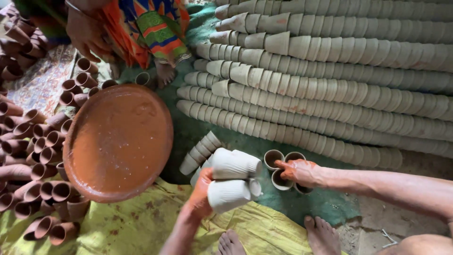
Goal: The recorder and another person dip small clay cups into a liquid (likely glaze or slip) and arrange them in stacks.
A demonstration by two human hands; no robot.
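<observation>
Nearest to the camera are two bare feet [278,241] on a yellow sheet [127,226] with red-brown spots. Just above them, the left hand [200,193], stained orange, is closed around a bundle of pale clay cups [233,179], which lie on their sides, held against each other above the sheet. The right hand [299,171], also stained, reaches to a small group of upright cups [278,163] on the green mat [325,200]; its fingers rest on their rims and seem to pinch them, but I cannot tell if the grip is fully closed.

To do this well, in my judgement the left hand should keep an even, gentle pressure, because such thin cups may crack or slip out of the bundle. The right hand should lift the cups straight up by the rims, without knocking the neighbours.

A short row of nested cups [200,152] lies just beside the bundle. To the left is a wide round dish [118,141] with red-brown slip, and around it are many reddish coated cups [37,141]. Further away, long rows of pale stacked cups [330,71] fill the right side. At the top, another person in bright cloth [151,23] sits with one hand [87,33] near the reddish cups.
</observation>
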